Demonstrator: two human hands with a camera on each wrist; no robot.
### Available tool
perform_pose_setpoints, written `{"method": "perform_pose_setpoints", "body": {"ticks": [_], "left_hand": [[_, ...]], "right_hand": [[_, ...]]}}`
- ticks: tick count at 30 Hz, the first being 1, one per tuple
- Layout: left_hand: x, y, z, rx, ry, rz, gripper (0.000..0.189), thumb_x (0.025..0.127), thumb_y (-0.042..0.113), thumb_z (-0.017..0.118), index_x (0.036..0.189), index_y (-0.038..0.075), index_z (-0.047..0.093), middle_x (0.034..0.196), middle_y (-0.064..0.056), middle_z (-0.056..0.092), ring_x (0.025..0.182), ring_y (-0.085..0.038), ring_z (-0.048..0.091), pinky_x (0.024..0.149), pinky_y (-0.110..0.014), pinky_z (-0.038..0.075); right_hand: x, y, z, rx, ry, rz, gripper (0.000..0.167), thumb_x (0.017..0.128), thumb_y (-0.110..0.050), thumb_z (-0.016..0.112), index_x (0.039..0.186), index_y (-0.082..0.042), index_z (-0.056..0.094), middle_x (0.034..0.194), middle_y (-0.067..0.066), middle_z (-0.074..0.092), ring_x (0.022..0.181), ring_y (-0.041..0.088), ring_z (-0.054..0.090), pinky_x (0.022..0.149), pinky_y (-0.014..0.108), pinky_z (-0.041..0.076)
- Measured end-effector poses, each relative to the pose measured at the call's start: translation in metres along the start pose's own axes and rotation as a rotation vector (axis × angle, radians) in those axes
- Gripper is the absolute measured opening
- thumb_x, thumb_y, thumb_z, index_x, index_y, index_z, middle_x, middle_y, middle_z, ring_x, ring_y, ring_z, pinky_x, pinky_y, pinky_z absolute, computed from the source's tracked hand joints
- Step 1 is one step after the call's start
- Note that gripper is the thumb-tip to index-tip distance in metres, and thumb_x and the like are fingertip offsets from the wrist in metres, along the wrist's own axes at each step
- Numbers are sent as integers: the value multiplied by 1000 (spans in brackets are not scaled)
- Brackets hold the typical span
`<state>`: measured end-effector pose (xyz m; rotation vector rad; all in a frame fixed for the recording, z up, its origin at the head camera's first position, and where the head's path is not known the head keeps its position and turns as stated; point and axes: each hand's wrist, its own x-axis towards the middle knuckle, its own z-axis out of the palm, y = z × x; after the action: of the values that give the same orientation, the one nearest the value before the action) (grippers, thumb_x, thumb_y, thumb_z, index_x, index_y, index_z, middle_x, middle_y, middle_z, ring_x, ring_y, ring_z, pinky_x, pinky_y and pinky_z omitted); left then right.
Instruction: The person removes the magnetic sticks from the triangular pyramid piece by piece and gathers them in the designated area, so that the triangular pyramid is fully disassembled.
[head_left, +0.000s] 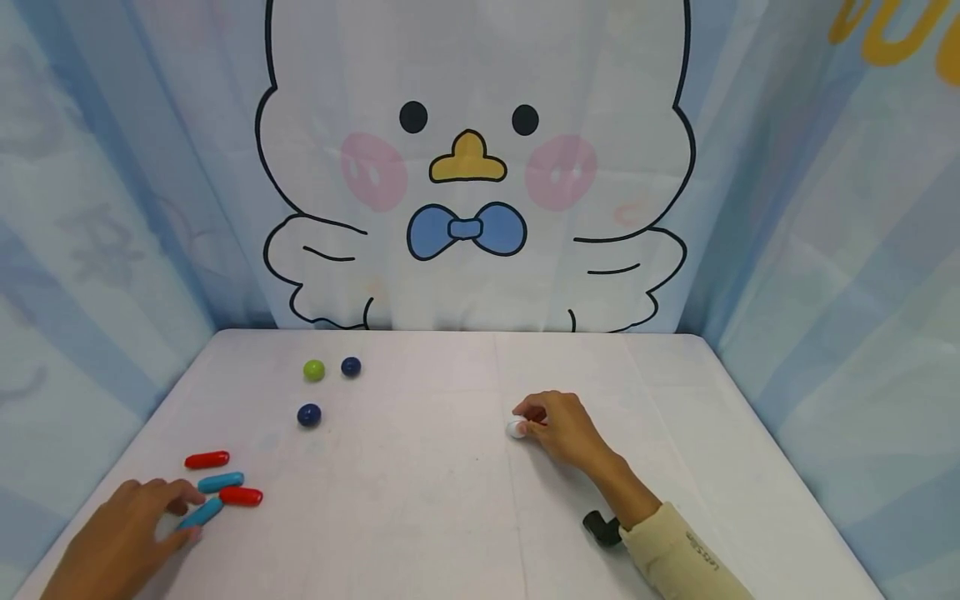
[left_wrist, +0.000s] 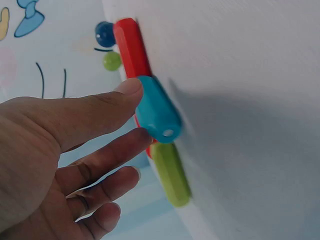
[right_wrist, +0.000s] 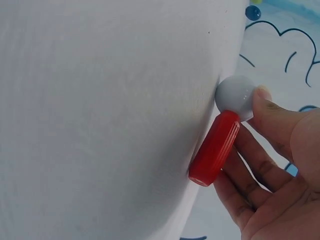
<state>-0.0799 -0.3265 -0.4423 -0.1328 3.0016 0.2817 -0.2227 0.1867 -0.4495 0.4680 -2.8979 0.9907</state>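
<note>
My left hand (head_left: 123, 533) is at the left of the table, thumb and index fingertip on either side of a blue toy stick (head_left: 201, 513), pinching it. Close by lie two red sticks (head_left: 241, 497) and a second blue stick (head_left: 221, 482). A green stick (left_wrist: 171, 175) shows in the left wrist view; the hand hides it from the head camera. Right of the table's middle, my right hand (head_left: 564, 429) holds a white ball (right_wrist: 235, 96) between thumb and fingers. A red stick (right_wrist: 215, 149) adjoins that ball, its far end close to the tabletop.
At the back left of the white table (head_left: 405, 517) lie a green ball (head_left: 314, 370) and two dark blue balls (head_left: 309, 415). A black device (head_left: 602, 529) sits at the right wrist. Printed curtains (head_left: 480, 283) hang behind and beside the table.
</note>
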Motion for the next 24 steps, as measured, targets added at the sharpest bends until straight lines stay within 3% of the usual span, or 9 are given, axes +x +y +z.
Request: {"method": "perform_pose_setpoints", "body": {"ticks": [6, 12, 16, 24], "left_hand": [[1, 28, -14, 45, 211, 113, 43, 72, 20, 98, 105, 4, 75, 91, -8, 68, 87, -31, 54, 80, -59, 58], [6, 62, -20, 9, 307, 189, 35, 73, 16, 98, 101, 11, 76, 88, -4, 69, 89, -29, 55, 82, -55, 57], [12, 87, -19, -12, 317, 234, 33, 75, 17, 97, 102, 13, 77, 87, -1, 69, 88, -24, 55, 80, -48, 57], [34, 152, -8, -54, 238, 355, 35, 79, 21, 96, 109, 18, 78, 90, 2, 71, 88, -16, 54, 83, -37, 58]], "right_hand": [[-2, 1, -3, 7, -4, 40, 20, 90, -16, 85, 110, -16, 82, 99, -4, 78, 95, 13, 68, 91, 39, 56], [-8, 4, -13, -14, 10, 77, 22, 88, -14, 88, 109, -16, 82, 100, -1, 76, 97, 18, 66, 90, 40, 56], [-10, 9, -17, -51, 0, 75, 20, 86, -9, 89, 104, -15, 82, 96, -1, 76, 93, 17, 65, 88, 37, 55], [-9, 13, -13, -45, -22, 75, 20, 81, -3, 90, 93, -16, 81, 89, -4, 72, 85, 14, 60, 82, 32, 52]]}}
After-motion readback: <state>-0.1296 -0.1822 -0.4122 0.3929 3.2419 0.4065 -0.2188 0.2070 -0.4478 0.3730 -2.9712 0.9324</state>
